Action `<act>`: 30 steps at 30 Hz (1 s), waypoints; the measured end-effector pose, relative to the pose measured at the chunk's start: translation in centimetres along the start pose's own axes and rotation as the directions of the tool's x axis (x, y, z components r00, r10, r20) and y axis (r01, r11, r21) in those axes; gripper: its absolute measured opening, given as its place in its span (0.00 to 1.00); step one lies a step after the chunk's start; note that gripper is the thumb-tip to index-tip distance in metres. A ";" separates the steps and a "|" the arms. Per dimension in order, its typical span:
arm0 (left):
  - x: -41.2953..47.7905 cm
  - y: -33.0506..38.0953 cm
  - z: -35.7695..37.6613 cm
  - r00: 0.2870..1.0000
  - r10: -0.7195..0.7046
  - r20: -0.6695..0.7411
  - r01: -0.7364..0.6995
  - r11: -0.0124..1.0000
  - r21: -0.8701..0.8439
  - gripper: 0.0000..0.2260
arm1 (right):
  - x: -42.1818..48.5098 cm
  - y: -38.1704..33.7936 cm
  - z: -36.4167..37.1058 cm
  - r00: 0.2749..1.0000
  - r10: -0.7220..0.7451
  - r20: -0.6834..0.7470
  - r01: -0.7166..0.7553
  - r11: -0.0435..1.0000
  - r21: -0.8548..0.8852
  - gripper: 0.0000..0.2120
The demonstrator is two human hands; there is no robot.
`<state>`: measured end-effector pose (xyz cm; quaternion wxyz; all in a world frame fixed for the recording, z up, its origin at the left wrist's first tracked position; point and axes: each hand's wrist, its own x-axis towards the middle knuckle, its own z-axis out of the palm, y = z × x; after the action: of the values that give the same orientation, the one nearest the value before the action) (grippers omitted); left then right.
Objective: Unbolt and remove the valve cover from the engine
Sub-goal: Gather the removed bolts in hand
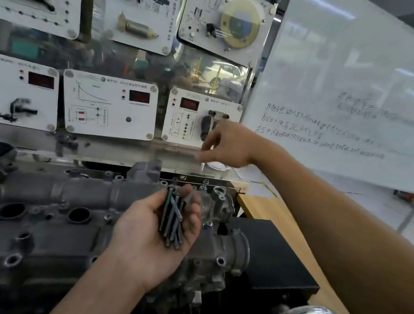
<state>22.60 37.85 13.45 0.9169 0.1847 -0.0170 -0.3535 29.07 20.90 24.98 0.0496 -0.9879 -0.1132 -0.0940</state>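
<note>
My left hand (147, 235) is palm up, with the fingers curled round a bundle of long dark steel bolts (171, 219). It hovers over the right end of the grey cast-metal valve cover (51, 215). The cover lies directly under this hand, on top of the engine, and runs away toward the left edge of the view. I am not touching it.

My right hand (227, 144) is stretched to the right end of the shiny metal shelf (118, 153) behind the engine. Its fingers point down just above a small white round dish (216, 166). Whether they pinch something I cannot tell, because the tips are blurred.

I judge the cover to be a stiff, rather heavy casting, probably a little oily and held by its gasket. It will not bend, so I should take it with both hands, one at each end under the rim, and lift it straight up. For this, my left hand must first be free of the bolts.
</note>
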 end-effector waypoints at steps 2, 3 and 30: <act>-0.1 0.0 0.1 1.000 -0.011 -0.002 0.011 1.000 0.000 0.14 | 0.3 1.6 2.1 0.982 0.080 0.170 -0.049 0.982 -0.182 0.18; -0.2 0.1 0.2 1.000 -0.012 -0.003 0.012 1.000 -0.006 0.14 | 0.3 1.8 3.4 0.970 0.108 0.218 -0.052 0.967 -0.248 0.17; -0.6 0.6 0.5 0.971 0.183 -0.152 -0.182 0.983 0.019 0.15 | -7.2 -2.8 2.2 0.998 0.058 0.009 -0.058 0.998 -0.005 0.07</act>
<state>22.47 38.46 14.17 0.9436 0.2113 0.0357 -0.2525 21.92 22.38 21.63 0.0492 -0.9913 -0.0845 -0.0883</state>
